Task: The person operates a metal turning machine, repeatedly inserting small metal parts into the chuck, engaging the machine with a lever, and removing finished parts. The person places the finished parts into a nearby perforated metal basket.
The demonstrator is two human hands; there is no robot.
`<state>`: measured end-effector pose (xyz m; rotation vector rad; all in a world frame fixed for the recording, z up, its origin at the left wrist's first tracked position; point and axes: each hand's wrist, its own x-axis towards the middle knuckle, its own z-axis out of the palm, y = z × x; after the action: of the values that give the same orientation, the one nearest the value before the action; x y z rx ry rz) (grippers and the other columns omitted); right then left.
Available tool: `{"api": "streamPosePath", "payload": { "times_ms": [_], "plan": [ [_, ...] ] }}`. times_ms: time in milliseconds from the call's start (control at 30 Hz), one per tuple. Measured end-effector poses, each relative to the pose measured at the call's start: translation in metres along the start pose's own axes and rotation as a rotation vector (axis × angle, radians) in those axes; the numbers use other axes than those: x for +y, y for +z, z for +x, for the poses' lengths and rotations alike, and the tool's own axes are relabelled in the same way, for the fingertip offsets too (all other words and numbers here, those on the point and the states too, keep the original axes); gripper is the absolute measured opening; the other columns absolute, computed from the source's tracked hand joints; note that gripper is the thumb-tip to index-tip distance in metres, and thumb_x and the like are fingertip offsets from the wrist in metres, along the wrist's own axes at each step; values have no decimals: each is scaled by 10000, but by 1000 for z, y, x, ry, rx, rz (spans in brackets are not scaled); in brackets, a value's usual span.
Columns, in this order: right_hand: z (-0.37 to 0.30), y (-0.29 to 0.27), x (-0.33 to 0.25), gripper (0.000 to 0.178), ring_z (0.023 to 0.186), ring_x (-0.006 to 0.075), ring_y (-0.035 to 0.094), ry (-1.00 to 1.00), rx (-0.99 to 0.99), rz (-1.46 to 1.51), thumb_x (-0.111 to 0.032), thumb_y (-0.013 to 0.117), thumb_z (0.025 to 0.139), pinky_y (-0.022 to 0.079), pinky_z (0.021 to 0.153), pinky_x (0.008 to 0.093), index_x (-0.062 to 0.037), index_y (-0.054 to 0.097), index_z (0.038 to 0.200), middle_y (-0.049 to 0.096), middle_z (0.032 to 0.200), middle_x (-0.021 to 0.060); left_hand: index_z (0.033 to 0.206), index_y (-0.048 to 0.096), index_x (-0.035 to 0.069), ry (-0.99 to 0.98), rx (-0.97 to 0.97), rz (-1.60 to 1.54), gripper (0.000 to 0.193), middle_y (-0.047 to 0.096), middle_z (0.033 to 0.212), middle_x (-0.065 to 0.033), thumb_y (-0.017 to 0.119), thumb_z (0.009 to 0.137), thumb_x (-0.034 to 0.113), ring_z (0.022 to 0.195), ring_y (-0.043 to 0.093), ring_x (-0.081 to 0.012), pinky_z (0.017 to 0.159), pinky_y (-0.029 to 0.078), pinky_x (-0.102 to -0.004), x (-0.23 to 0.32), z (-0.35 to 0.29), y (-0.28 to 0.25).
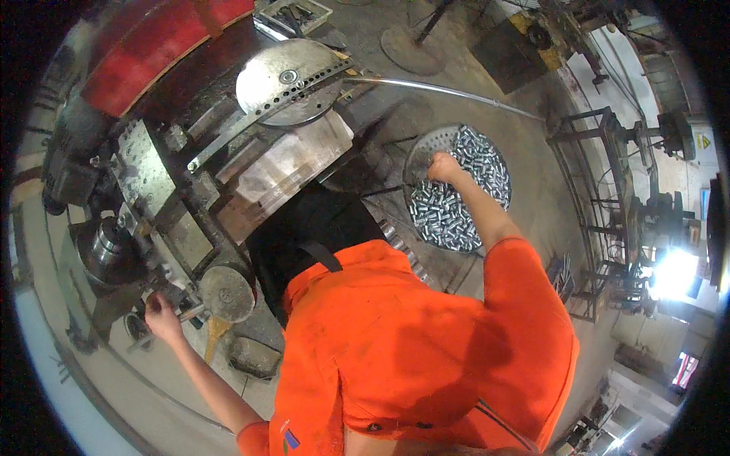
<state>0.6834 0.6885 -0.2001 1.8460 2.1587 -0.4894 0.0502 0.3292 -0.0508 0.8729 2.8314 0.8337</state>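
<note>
My right arm reaches out to a round perforated metal tray [432, 147] heaped with short shiny metal sleeves [464, 205]. Over the tray's far left part, my right hand [443, 167] is closed with its fingers curled; what it holds, if anything, is hidden. My left hand [162, 315] is low on the left, at the front of a lathe-like machine. Its fingers curl round a metal lever [190, 312] that sticks out on both sides of the hand. Beside it is a round grey disc [226, 294] on the machine.
A bright chuck-like cylinder [109, 245] stands at the machine's left. Ahead lie a large metal disc [285, 80] with a perforated bar and a long rod [449, 90] reaching right. A red curved guard [163, 49] is far left, a metal rack [601, 190] at right.
</note>
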Motion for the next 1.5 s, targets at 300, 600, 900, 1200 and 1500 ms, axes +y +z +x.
{"api": "streamPosePath", "payload": {
  "times_ms": [300,600,900,1200,1500],
  "plan": [
    [-52,-66,-54,389,937,270,615,-209,-79,1492,-45,506,628,491,870,369,116,637,956,645,979,185,947,614,-36,-2,-144,-275,234,612,729,-42,594,879,187,624,543,-100,576,438,-250,1,-3,-6],
    [-120,-163,-269,378,1038,304,562,-1215,91,843,-90,620,535,455,865,359,-62,686,907,565,1112,162,987,643,-15,358,-256,-336,254,678,834,-114,587,869,203,728,634,-145,660,482,-283,181,-44,-38],
    [-181,-186,-378,219,940,368,520,-1571,164,573,-97,604,561,466,781,416,17,583,746,516,995,194,809,651,-26,262,-467,-600,302,623,619,-48,593,880,263,599,552,-72,535,426,-249,218,-73,-38],
    [-187,-199,-397,303,877,316,552,-1657,219,423,-88,592,542,468,755,385,-48,645,837,568,1003,138,731,640,-30,179,-434,-864,311,603,570,-38,591,875,241,528,548,-73,484,414,-241,193,-63,-25],
    [-179,-210,-425,275,836,285,533,-1762,114,334,-139,608,557,466,724,390,-93,676,819,586,890,95,674,631,-21,195,-400,-783,361,585,531,-37,582,871,277,495,549,-77,453,411,-250,182,-55,-34]
  ]
}}
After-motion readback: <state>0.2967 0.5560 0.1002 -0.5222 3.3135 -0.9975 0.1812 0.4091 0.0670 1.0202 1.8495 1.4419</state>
